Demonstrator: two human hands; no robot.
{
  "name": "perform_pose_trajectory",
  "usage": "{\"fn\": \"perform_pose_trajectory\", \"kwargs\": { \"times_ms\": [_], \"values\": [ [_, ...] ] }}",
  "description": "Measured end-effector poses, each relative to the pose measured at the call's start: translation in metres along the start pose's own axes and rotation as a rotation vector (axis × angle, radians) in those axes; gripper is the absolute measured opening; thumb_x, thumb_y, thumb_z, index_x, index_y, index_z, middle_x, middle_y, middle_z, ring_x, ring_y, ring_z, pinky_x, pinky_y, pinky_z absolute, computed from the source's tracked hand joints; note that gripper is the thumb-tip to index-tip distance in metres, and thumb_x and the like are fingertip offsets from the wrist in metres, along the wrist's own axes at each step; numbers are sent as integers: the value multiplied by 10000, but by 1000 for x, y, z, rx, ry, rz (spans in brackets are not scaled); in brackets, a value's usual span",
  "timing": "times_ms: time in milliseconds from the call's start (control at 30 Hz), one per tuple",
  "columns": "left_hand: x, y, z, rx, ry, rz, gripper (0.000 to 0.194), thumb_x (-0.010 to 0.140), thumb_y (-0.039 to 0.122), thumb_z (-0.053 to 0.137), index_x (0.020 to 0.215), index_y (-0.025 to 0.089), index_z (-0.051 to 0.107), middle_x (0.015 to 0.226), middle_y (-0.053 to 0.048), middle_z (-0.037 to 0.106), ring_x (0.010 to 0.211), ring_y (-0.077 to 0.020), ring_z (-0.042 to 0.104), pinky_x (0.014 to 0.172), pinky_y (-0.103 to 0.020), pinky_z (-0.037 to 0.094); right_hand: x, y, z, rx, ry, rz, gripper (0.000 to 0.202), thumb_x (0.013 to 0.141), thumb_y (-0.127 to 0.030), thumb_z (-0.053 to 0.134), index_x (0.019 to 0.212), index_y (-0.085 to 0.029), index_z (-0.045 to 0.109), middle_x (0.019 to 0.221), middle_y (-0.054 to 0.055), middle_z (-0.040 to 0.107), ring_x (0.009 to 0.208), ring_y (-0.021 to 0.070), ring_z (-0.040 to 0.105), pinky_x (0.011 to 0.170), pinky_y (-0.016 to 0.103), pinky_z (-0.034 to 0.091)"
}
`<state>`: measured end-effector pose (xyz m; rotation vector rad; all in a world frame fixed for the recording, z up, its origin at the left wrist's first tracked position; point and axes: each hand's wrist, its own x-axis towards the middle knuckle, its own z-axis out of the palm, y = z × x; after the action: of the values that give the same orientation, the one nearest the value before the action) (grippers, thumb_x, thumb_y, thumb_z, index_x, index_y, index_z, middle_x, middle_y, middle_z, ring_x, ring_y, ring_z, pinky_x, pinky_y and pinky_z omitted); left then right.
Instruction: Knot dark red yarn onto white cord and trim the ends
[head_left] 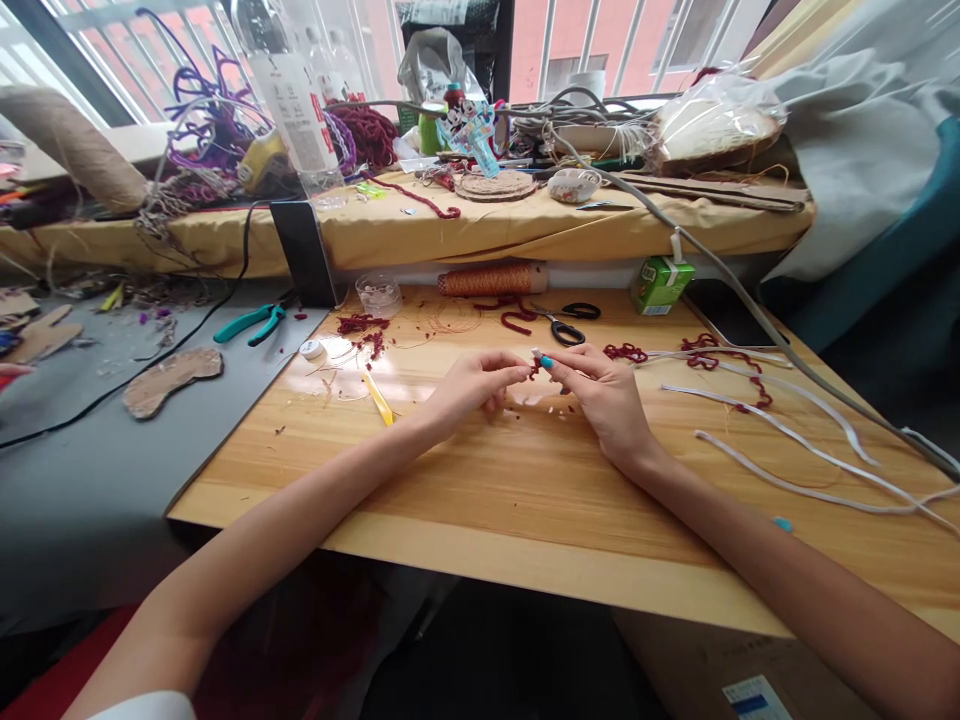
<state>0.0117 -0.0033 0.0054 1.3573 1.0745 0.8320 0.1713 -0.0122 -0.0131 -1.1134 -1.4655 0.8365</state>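
My left hand point(480, 384) and my right hand point(609, 398) meet above the wooden table. A short piece of dark red yarn point(535, 369) runs between their fingertips, pinched on both sides. At my right thumb and forefinger a small whitish tip shows; what it is, I cannot make out. Right behind my right hand lie black-handled scissors point(568, 332). Dark red chenille-like yarn point(705, 352) is strung out on the table to the right, beside white cords point(787, 445). Left of my left hand is a yellow tool point(377, 398).
Behind stand a cone of orange thread point(491, 280), a green drink carton point(661, 284) and a clear cup point(379, 294). Teal pliers point(251, 322) and a cardboard piece point(172, 381) lie on the grey surface at left. A grey cable point(720, 262) crosses the right side.
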Motion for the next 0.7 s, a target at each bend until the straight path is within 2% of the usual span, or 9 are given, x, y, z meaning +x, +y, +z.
{"fn": "perform_pose_trajectory", "kwargs": {
  "times_ms": [67,200,367,533,700],
  "values": [
    [1,0,-2,-33,22,14,147,705,204,546,804,128,624,579,23,539,445,-29,424,423,-159,334,1,1,0,1,3,29,203,717,-318,607,880,-235,694,739,-1,536,696,107,485,618,253,368],
    [3,-2,-3,-52,34,85,264,648,62,516,864,133,651,812,-24,630,569,-41,509,485,-156,397,2,1,-1,12,18,121,256,689,-362,617,870,-199,695,734,5,531,614,93,461,512,237,351],
    [4,-5,-3,-80,-25,160,251,672,116,560,903,137,656,856,-47,655,646,-81,574,539,-193,455,2,-2,0,35,41,208,270,651,-385,629,789,-158,682,645,-2,523,519,76,428,428,217,316],
    [4,-6,-3,-125,-56,198,205,700,194,591,883,130,659,806,-40,661,681,-106,610,684,-274,501,2,-5,-1,44,28,232,260,646,-395,623,731,-152,659,541,-26,482,461,64,396,410,211,291],
    [4,-8,-2,-113,-64,232,179,709,170,585,869,126,649,784,-30,658,698,-105,610,713,-279,496,2,-5,-1,39,-9,239,283,640,-416,623,742,-154,656,511,-37,462,436,60,363,402,213,270]
  ]
}}
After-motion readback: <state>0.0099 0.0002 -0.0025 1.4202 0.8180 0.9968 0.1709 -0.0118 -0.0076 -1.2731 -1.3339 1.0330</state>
